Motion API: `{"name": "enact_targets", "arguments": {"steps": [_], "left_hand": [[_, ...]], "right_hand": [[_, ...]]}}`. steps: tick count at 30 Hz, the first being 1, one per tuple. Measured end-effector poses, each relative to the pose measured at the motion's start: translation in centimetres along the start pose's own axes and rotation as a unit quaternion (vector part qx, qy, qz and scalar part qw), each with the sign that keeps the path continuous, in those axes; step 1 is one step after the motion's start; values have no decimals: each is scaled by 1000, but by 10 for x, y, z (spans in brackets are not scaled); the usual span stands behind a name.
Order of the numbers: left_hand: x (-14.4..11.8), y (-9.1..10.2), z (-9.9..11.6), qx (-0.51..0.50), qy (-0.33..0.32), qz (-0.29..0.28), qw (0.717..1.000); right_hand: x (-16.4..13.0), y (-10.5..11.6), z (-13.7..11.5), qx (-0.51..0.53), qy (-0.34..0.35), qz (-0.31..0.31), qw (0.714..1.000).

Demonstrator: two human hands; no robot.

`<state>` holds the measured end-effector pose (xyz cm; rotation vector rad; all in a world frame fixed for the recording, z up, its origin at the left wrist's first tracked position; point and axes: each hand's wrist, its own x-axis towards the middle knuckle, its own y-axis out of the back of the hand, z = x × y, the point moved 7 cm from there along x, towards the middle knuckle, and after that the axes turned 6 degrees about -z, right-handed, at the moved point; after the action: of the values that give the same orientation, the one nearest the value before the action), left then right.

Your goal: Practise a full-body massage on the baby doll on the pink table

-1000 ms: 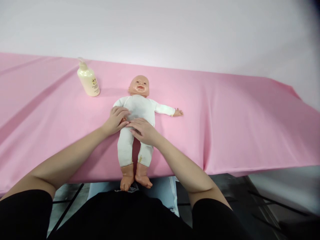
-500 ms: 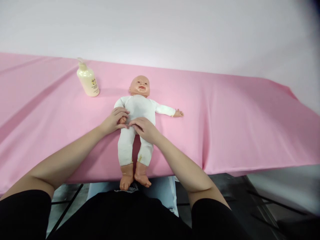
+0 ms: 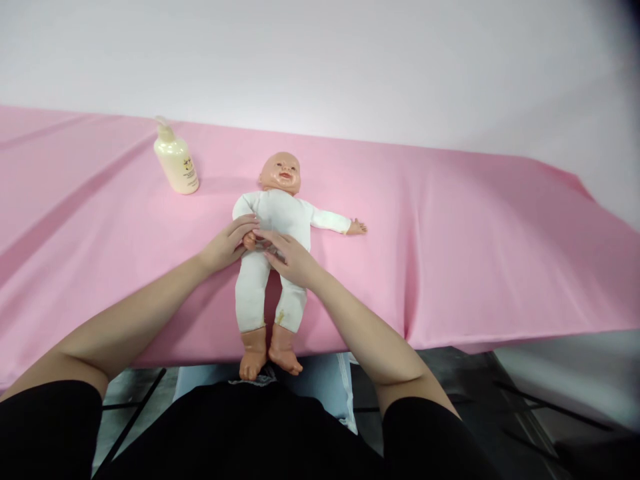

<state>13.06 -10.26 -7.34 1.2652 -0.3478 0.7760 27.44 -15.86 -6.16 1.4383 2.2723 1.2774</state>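
Pink cloth (image 3: pixel 475 267): spread beneath everything, white wall (image 3: pixel 320 67) behind.
Doll (image 3: pixel 281 215): on its back on the cloth, head away from you, feet past the near edge.
Bottle (image 3: pixel 177 165): upright to the doll's left as you look.
Left hand (image 3: pixel 225 247): yours is loosely closed on the doll's hand (image 3: pixel 249 241).
Right hand (image 3: pixel 296 261): fingers slightly bent over the belly; I cannot tell if they grip.
Arms (image 3: pixel 360 327): elbows wide, forearms converging.
Handling: you seem busy with that small hand; light, steady fingers look called for.
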Motion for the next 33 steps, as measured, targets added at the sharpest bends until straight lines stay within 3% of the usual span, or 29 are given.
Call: {"name": "enact_targets", "arguments": {"steps": [10,21,24,29,33], "left_hand": [[-1,6,-13,11,90,15,996],[-5,3,-9,-9,47,29,998],[-7,1,-14,-2,78,24,997],[-7,12,-21,-28,131,90,987],[-8,19,-31,-84,221,99,967]], "right_hand": [[1,-2,-7,-30,22,-21,999],[1,-4,-4,-46,21,-26,998],[1,-3,-6,-49,21,-26,998],[1,-3,-8,-52,23,-43,997],[0,-4,-14,-72,59,-59,994]]}}
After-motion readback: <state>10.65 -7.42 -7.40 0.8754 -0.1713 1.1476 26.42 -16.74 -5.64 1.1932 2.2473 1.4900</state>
